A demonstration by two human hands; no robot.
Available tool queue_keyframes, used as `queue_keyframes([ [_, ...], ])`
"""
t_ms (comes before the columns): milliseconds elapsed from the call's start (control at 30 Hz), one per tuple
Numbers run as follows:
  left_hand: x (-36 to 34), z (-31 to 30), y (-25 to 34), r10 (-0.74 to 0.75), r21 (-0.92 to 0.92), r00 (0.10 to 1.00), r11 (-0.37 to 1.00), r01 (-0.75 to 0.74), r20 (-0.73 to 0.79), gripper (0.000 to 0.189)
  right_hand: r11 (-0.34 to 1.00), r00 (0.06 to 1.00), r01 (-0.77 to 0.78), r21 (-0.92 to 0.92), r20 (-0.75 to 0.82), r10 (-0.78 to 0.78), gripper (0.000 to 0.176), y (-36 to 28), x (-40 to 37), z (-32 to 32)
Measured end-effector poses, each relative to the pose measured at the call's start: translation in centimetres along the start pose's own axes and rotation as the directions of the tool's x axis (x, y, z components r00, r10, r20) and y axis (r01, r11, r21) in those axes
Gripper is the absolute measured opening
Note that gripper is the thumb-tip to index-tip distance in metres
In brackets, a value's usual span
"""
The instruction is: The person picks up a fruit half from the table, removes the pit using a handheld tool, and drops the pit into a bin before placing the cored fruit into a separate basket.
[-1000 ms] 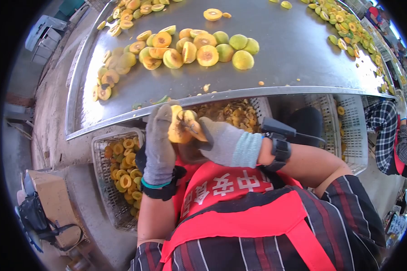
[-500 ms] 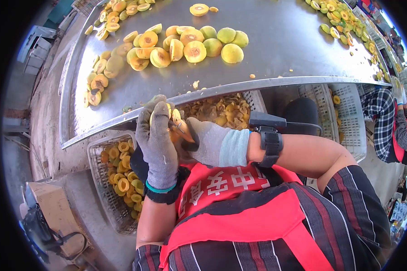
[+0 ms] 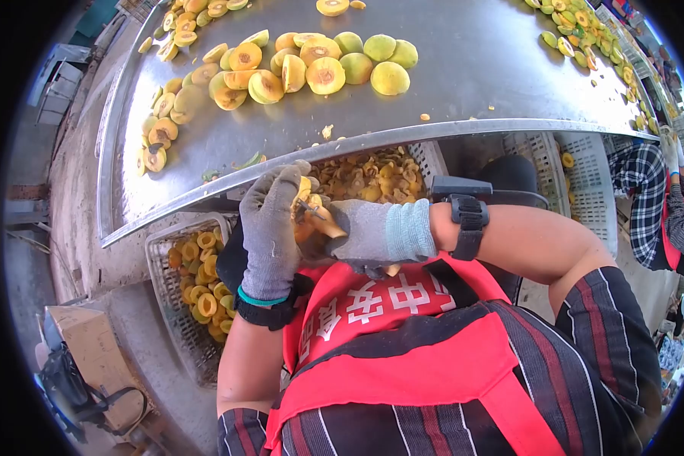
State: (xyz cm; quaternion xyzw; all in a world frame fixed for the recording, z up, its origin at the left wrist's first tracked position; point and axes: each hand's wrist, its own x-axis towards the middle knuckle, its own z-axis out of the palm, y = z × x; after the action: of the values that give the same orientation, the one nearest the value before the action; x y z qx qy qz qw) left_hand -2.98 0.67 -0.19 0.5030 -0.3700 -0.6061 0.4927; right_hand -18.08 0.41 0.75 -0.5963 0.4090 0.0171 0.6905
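Note:
My left hand [image 3: 272,235], in a grey glove, is closed around a yellow peach half [image 3: 304,190] with its cut face turned to the right. Beside it, my right hand [image 3: 368,234], also gloved, grips a small tan-handled tool [image 3: 325,222]; its thin dark metal end meets the fruit. The fingers partly hide both the fruit and the tool's tip. Just ahead of my hands, a cluster of peach halves [image 3: 325,76] rests on the metal table [image 3: 448,99], some cut face up and others skin up.
A crate [image 3: 158,266] of hollowed peach halves stands low on the left. Under the table edge, another crate [image 3: 431,161] holds fruit scraps. More peach halves [image 3: 577,38] are heaped at the far right. A co-worker in plaid sleeves [image 3: 634,201] sits at the right.
Both my hands have shifted slightly right with the fruit and tool still in them. The right wrist has turned a little. The peach halves on the table remain in place.

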Motion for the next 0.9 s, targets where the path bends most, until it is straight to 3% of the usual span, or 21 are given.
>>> queue_keyframes([
  [33, 0.0, -0.3, 0.3, -0.002, 0.002, 1.000, 1.000, 0.002, 0.000, 0.021, 1.000, 1.000, 0.000, 0.002, 0.001, 0.000, 0.022, 1.6, 1.2, 0.4],
  [100, 0.3, -0.8, 1.5, -0.232, 0.232, 0.963, 0.953, 0.196, 0.139, 0.021, 0.900, 0.914, 0.397, -0.181, -0.008, -0.405, 0.024, 6.6, 4.9, 1.3],
  [167, 0.4, -0.6, 1.6, -0.242, 0.259, 0.959, 0.945, 0.200, 0.145, 0.022, 0.879, 0.895, 0.441, -0.182, 0.015, -0.445, 0.025, 7.8, 5.6, 1.4],
  [233, 0.5, -0.3, 0.9, -0.092, 0.113, 0.991, 0.990, 0.081, 0.102, 0.021, 0.858, 0.875, 0.480, -0.182, 0.033, -0.482, 0.025, 6.0, 4.1, 0.9],
  [267, 0.4, -0.1, 0.5, -0.099, 0.111, 0.990, 0.990, 0.087, 0.105, 0.021, 0.983, 0.987, 0.155, -0.096, 0.044, -0.151, 0.022, 1.5, 0.9, -0.1],
  [300, 0.3, 0.1, 0.0, 0.007, 0.056, 0.996, 0.998, -0.012, 0.089, 0.021, 0.981, 0.977, -0.193, -0.019, 0.087, 0.194, 0.035, -1.7, -1.3, -0.9],
  [333, 0.3, 0.1, -0.3, 0.114, 0.004, 0.991, 0.993, -0.114, 0.063, 0.020, 0.963, 0.953, -0.269, 0.007, 0.145, 0.265, 0.035, -2.7, -1.9, -1.4],
  [367, 0.2, 0.0, -0.4, 0.112, 0.004, 0.992, 0.994, -0.112, 0.060, 0.020, 0.963, 0.952, -0.270, 0.006, 0.149, 0.266, 0.035, -1.3, -1.1, -1.0],
  [400, 0.2, -0.2, -0.5, 0.122, 0.056, 0.988, 0.990, -0.127, 0.093, 0.020, 0.978, 1.000, 0.023, -0.209, 0.016, -0.021, 0.035, 1.2, 0.4, -0.5],
  [433, 0.2, -0.3, -0.5, 0.126, 0.108, 0.984, 0.984, -0.140, 0.128, 0.020, 0.856, 0.943, 0.276, -0.437, -0.049, -0.329, 0.035, 1.9, 0.8, -0.2],
  [467, 0.1, -0.4, -0.4, 0.120, 0.114, 0.985, 0.984, -0.135, 0.127, 0.020, 0.858, 0.943, 0.279, -0.431, -0.047, -0.330, 0.035, 2.8, 0.7, -0.1],
  [533, 0.1, -0.4, 0.2, -0.107, 0.172, 0.989, 0.981, 0.089, 0.100, 0.022, 0.787, 0.952, 0.202, -0.583, -0.073, -0.298, 0.037, 2.4, -0.2, -0.1],
  [667, -0.2, 0.7, -0.7, 0.026, 0.223, 1.000, 0.974, -0.027, 0.010, 0.021, 0.735, 0.930, 0.337, -0.589, 0.086, -0.358, 0.030, 2.9, 0.8, -0.3],
  [700, -0.2, 0.7, -1.3, 0.117, 0.269, 0.993, 0.956, -0.118, 0.020, 0.020, 0.941, 0.996, 0.092, -0.325, 0.014, -0.092, 0.026, 0.9, -0.8, -0.7],
  [733, -0.3, 0.6, -1.7, 0.207, 0.312, 0.978, 0.927, -0.207, 0.035, 0.019, 0.981, 0.981, -0.191, -0.024, 0.030, 0.191, 0.022, -0.1, -1.7, -1.0],
  [767, -0.2, 0.3, -1.6, 0.203, 0.314, 0.979, 0.927, -0.204, 0.037, 0.019, 0.982, 0.981, -0.191, -0.019, 0.031, 0.191, 0.022, 0.4, -1.6, -1.1],
  [833, 0.3, -0.7, -1.2, -0.139, 0.223, 0.960, 0.971, 0.084, 0.244, 0.018, 0.980, 0.989, -0.111, -0.162, 0.083, 0.126, 0.021, 1.8, -1.1, -1.3],
  [900, 0.4, -1.1, -1.0, -0.210, 0.221, 0.937, 0.964, 0.151, 0.277, 0.015, 0.979, 0.979, -0.133, -0.157, 0.134, 0.154, 0.023, 2.6, -1.0, -1.7],
])
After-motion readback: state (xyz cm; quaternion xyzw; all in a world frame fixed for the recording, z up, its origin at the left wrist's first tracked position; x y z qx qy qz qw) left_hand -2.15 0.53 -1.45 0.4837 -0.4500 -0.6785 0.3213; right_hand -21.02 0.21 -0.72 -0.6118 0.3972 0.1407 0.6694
